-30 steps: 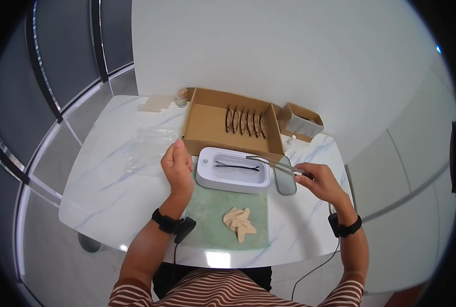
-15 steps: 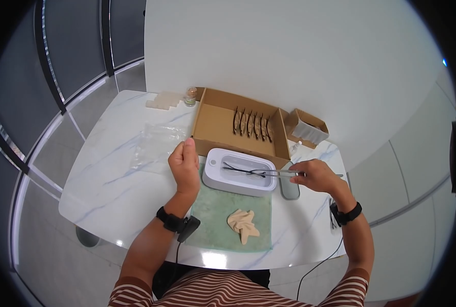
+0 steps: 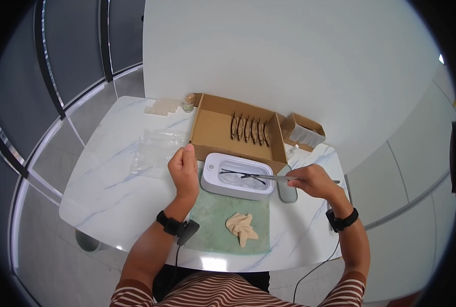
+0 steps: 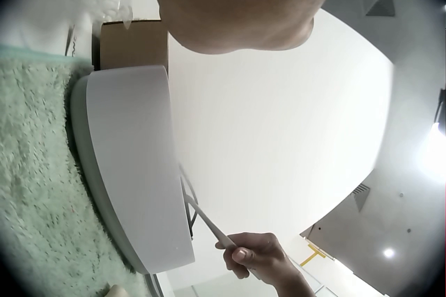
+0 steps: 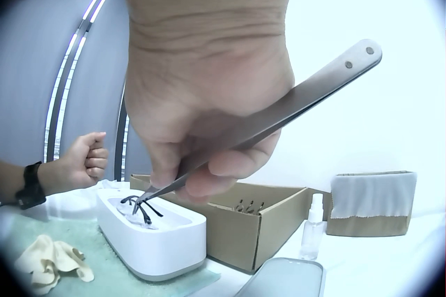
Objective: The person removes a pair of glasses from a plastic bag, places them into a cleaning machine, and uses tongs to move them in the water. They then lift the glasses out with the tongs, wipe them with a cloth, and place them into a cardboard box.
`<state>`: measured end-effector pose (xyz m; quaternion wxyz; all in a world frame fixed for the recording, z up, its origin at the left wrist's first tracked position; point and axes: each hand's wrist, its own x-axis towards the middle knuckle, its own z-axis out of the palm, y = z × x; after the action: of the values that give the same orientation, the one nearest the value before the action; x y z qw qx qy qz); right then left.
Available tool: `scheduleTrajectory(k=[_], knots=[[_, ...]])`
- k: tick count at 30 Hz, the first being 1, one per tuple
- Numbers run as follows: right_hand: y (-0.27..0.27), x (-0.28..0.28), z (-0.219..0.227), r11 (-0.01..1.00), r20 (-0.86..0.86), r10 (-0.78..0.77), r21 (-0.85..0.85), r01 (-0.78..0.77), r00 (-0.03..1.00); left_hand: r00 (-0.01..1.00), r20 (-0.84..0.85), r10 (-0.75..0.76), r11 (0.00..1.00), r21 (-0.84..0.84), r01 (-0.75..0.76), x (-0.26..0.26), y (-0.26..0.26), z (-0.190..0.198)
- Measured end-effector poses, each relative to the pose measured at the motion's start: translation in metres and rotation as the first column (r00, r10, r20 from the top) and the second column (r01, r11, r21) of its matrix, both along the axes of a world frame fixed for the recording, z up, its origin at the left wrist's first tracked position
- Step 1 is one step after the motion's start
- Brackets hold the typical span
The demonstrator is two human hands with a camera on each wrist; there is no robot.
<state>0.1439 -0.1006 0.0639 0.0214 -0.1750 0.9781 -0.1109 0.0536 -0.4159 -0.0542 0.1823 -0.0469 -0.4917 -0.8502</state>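
Note:
My right hand [image 3: 315, 181] pinches long metal tweezers [image 5: 320, 81] between thumb and fingers. Their tips meet the middle of the black-framed glasses [image 3: 229, 172] at the tub of a white ultrasonic cleaner [image 3: 233, 193]. The thin dark arms of the glasses cross, and they stand tilted over the tub in the right wrist view [image 5: 153, 210]. My left hand [image 3: 184, 171] is held in the air left of the cleaner, fingers curled into a fist with the thumb on top, holding nothing. In the left wrist view, the cleaner's wall [image 4: 132, 165] hides most of the glasses.
Behind the cleaner, a cardboard box [image 3: 207, 125] holds several more glasses in a row. A beige cloth [image 3: 242, 228] lies on the green towel [image 3: 207, 235]. To the right are a grey case [image 3: 288, 193], a spray bottle [image 5: 313, 231] and a small carton [image 3: 294, 123]. Plastic bags [image 3: 159, 148] lie left.
The tweezers have moved left and down from the tub's rim onto the glasses. The glasses' arms have shifted from lying nearly together to crossed and spread. The left hand stays a fist.

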Motion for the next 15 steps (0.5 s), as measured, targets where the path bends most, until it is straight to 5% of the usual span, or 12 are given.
scheduleTrajectory(k=[15], knots=[[0.0, 0.002, -0.02, 0.995, -0.053, -0.099, -0.03, 0.097, 0.994, 1.0, -0.011, 0.013, 1.0, 0.005, -0.013, -0.001, 0.0, -0.003]])
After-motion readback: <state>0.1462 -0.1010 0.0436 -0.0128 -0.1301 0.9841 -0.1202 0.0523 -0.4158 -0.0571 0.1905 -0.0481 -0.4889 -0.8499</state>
